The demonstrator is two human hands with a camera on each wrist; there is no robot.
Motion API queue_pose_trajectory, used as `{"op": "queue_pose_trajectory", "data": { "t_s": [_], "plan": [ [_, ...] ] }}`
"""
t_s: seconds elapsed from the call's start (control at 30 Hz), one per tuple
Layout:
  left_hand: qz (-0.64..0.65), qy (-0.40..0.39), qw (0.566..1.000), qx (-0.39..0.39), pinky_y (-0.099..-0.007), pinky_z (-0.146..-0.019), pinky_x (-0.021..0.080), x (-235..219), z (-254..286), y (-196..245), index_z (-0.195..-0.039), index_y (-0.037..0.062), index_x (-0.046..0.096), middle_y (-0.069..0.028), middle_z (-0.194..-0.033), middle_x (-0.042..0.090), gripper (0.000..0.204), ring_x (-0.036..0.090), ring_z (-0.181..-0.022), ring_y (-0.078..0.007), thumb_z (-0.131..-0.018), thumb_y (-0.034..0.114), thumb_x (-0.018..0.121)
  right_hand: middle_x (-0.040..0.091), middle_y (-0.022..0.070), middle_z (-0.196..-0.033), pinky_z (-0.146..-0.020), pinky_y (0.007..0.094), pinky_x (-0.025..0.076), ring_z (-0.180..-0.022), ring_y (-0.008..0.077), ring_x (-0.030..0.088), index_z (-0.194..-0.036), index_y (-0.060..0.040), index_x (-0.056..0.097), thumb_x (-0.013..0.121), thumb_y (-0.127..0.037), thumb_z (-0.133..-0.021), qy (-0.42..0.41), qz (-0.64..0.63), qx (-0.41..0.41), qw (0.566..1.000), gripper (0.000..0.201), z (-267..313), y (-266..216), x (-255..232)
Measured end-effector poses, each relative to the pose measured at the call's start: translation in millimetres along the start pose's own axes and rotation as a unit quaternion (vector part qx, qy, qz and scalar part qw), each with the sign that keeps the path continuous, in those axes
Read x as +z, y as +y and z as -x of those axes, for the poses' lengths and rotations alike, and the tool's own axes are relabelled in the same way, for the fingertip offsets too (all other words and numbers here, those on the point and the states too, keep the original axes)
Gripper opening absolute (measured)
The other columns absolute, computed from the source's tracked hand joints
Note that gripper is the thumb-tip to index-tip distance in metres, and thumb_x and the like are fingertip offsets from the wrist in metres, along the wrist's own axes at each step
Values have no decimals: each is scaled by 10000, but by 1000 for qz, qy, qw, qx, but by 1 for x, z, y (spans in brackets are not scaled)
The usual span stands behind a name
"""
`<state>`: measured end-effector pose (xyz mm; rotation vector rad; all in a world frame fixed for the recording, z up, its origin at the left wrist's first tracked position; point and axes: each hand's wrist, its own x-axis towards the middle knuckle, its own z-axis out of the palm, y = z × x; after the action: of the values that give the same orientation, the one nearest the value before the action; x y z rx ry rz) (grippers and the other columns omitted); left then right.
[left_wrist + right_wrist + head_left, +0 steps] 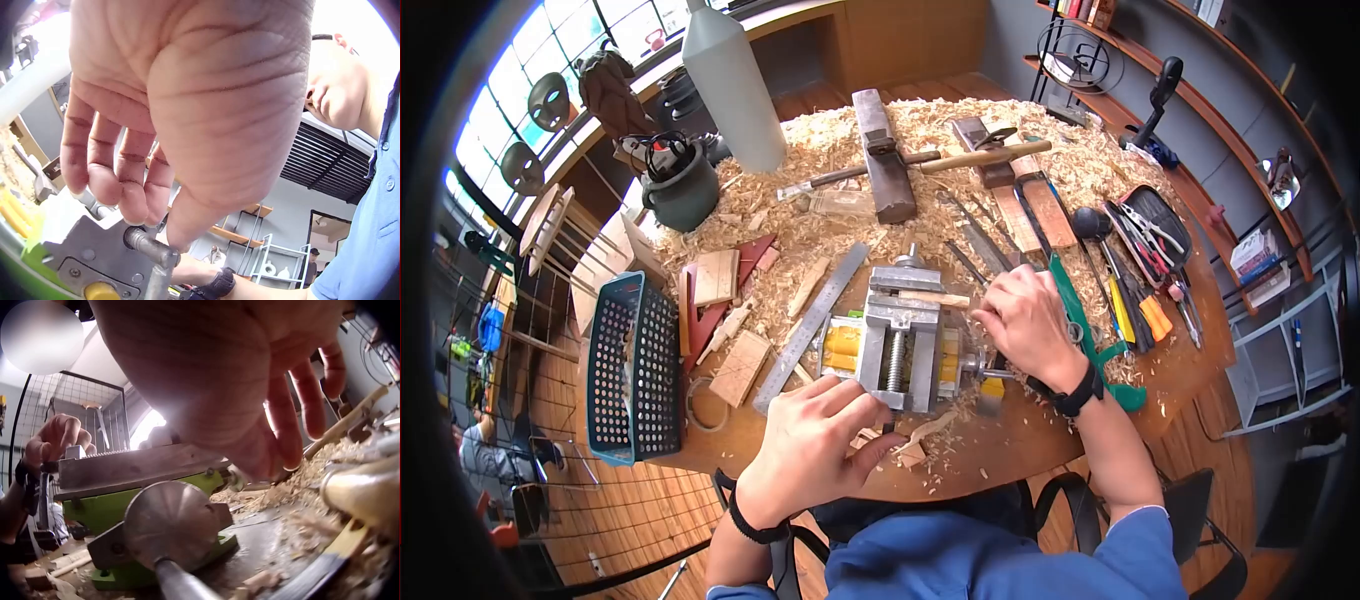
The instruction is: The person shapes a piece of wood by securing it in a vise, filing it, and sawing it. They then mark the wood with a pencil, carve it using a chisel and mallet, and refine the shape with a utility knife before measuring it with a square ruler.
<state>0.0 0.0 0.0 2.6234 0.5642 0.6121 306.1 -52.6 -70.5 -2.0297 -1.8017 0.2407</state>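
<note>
A grey metal vise (915,350) on a green base (140,512) stands at the table's near middle. A slim wood strip (935,299) lies between its far jaws, sticking out to the right. My left hand (820,435) is at the vise's near end, its fingers bent over the screw's handle (156,253) and the thumb against it. My right hand (1035,320) hovers beside the strip's right end, fingers loosely bent. In the right wrist view those fingers (284,425) hang above the shavings, with nothing seen between them.
Wood shavings (810,140) cover the table's back. A steel ruler (815,325) and wood blocks (740,367) lie left of the vise, by a teal basket (635,370). Planes (885,160) stand behind; a green saw-like tool (1080,315) and screwdrivers (1135,310) lie right.
</note>
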Motion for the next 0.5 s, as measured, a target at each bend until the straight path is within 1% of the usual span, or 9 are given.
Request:
{"op": "queue_pose_trajectory", "data": {
  "t_s": [0.1,0.17,0.23,0.3,0.33,0.37,0.43,0.47,0.5],
  "plan": [
    [28,17,999,-6,-369,-597,510,14,2,2,-795,95,692,-9,-707,670,256,656,-672,-243,-810,237,905,750,88,-1106,-899,430,462,-1048,281,689,-990,-90,798,787,-127,-878,80,103,-86,988,118,12,17,-18],
    [41,14,999,-10,-372,-569,491,13,10,-2,-738,96,665,-17,-635,613,273,624,-613,-248,-826,217,893,766,62,-1039,-820,394,469,-987,260,707,-946,-86,800,811,-106,-857,175,-28,-112,978,92,17,20,-13],
    [44,27,999,-19,-374,-553,478,11,14,-7,-708,93,651,-22,-610,591,274,599,-577,-253,-849,176,871,769,98,-883,-726,387,482,-779,275,719,-871,-63,799,813,-80,-852,134,-53,-69,987,30,26,22,-15],
    [8,-6,999,-31,-379,-543,471,3,18,-14,-687,86,640,-27,-586,578,288,597,-564,-258,-880,152,843,753,118,-816,-730,410,496,-731,299,712,-878,-49,800,798,-58,-853,72,-64,11,995,27,32,17,-18],
    [7,-34,997,-71,-386,-593,510,0,22,-17,-857,64,725,-71,-717,647,59,651,-661,-285,-885,52,776,760,124,-853,-753,440,517,-750,323,712,-913,-45,801,775,-30,-852,118,-71,-24,990,68,32,18,-12],
    [5,-38,997,-74,-386,-593,510,-3,21,-16,-857,64,725,-71,-717,647,59,651,-661,-285,-885,52,776,760,124,-853,-753,440,517,-750,323,712,-913,-45,801,775,-30,-852,116,-75,-23,990,68,33,10,-9],
    [1,58,997,-56,-404,-691,552,-7,12,-15,-1109,58,747,-125,-930,685,264,689,-813,-328,-861,-25,713,765,127,-884,-757,440,548,-771,339,720,-964,-46,799,738,12,-848,191,-32,-62,979,143,42,-22,-14],
    [-6,23,999,-44,-424,-769,567,-12,14,-23,-1295,76,704,-150,-1107,673,485,690,-915,-359,-831,-65,679,768,129,-903,-758,436,566,-785,345,726,-992,-49,797,717,37,-844,208,-25,-72,975,189,48,-38,-18],
    [1,25,998,-53,-441,-822,560,-18,8,-21,-1235,74,720,-137,-1105,679,415,683,-950,-364,-831,-19,720,775,134,-898,-741,406,588,-782,326,744,-993,-49,802,731,21,-849,150,-80,-77,982,176,62,-38,-13]
  ]
}}
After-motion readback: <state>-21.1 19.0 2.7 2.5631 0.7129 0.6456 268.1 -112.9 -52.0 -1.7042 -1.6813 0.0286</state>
